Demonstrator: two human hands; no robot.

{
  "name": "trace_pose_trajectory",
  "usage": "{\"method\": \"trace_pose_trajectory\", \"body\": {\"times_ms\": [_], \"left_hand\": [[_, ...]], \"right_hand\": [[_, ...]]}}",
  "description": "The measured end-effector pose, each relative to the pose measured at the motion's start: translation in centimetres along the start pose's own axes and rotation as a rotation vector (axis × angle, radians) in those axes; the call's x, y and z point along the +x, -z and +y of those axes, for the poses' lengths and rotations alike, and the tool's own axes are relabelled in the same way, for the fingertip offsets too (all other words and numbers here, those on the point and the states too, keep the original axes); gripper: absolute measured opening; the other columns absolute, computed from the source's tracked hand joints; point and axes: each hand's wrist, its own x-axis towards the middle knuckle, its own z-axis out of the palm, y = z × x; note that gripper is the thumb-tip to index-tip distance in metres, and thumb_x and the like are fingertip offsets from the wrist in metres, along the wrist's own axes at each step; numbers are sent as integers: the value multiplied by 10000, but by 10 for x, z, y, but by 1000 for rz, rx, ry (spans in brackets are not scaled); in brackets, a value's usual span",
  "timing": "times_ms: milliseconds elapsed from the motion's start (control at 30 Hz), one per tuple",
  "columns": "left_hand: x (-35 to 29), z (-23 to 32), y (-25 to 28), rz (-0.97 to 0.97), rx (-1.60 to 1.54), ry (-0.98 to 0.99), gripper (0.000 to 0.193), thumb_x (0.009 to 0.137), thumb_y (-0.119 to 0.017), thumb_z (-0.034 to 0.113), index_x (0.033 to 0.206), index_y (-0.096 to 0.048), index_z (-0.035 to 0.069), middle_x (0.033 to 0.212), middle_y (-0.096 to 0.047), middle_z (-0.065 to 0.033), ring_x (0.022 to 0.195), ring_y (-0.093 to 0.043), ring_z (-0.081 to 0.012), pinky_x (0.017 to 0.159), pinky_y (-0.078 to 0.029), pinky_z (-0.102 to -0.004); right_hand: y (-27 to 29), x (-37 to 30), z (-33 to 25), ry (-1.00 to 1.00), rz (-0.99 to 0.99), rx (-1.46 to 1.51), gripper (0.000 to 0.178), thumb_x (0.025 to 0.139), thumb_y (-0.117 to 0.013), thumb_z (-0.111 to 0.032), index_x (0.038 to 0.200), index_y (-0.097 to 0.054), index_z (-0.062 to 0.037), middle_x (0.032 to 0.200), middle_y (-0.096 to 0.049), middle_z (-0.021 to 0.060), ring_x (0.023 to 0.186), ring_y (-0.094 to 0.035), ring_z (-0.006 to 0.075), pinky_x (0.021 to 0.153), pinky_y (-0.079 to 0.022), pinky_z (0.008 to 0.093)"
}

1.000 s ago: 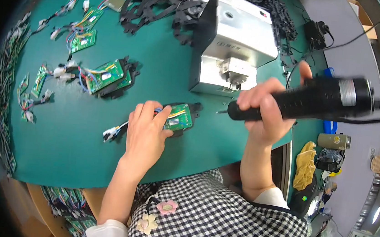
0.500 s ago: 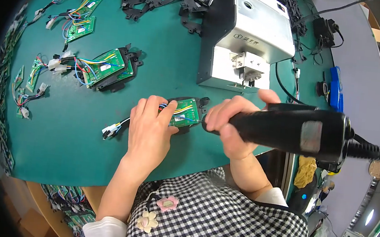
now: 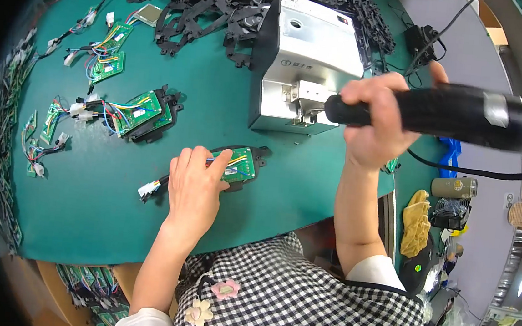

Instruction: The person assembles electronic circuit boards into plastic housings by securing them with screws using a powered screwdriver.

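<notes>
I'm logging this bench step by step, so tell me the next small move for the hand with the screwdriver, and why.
Probably bring the black electric screwdriver down and left to the green circuit board. The right hand holds its tip at the front of the grey metal box, perhaps taking a screw, while the left hand lies flat on the board in its black frame, steadying it on the green mat.

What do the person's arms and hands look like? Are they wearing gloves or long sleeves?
No gloves: the left hand and right hand are both bare, and so are the forearms. White sleeves are pushed up near the elbows. A black-and-white checked apron with two small fabric flowers covers the front.
</notes>
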Motion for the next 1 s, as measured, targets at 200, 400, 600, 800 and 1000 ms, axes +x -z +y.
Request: {"method": "trace_pose_trajectory", "body": {"times_ms": [200,400,600,800,1000], "left_hand": [[-11,-6,-4,133,-13,-52,504,556,-713,15,1044,-598,62,851,-558,-82,817,-540,-240,721,-425,-363],[-20,-16,-17,312,-73,-117,385,599,-673,21,978,-628,64,808,-613,-79,806,-598,-246,739,-455,-374],[-18,-16,-18,341,-115,-107,255,671,-585,33,919,-640,64,716,-569,-54,772,-586,-217,716,-454,-348],[-18,-17,-15,334,-156,-90,233,662,-585,47,887,-642,65,720,-561,-51,759,-577,-210,708,-453,-341],[-18,-12,-11,252,-138,-43,248,650,-568,41,887,-636,70,786,-560,-61,768,-557,-218,695,-451,-338]], "right_hand": [[-12,-6,3,-139,-115,-51,671,731,-549,16,1295,-185,36,621,-553,80,510,-545,150,539,-479,273],[-53,-51,-3,-195,-77,330,837,778,-519,-6,1376,65,-60,655,-535,110,549,-541,168,555,-495,302],[-85,-71,16,-377,-270,250,873,807,-557,-68,1382,95,-146,673,-509,91,557,-529,170,551,-476,344],[-86,-81,31,-392,-419,94,825,783,-580,-32,1351,17,-72,687,-524,101,568,-543,173,564,-495,321],[-101,-75,39,-841,-411,485,622,678,-605,-16,1223,-306,21,620,-544,55,516,-527,128,476,-414,238]]}}
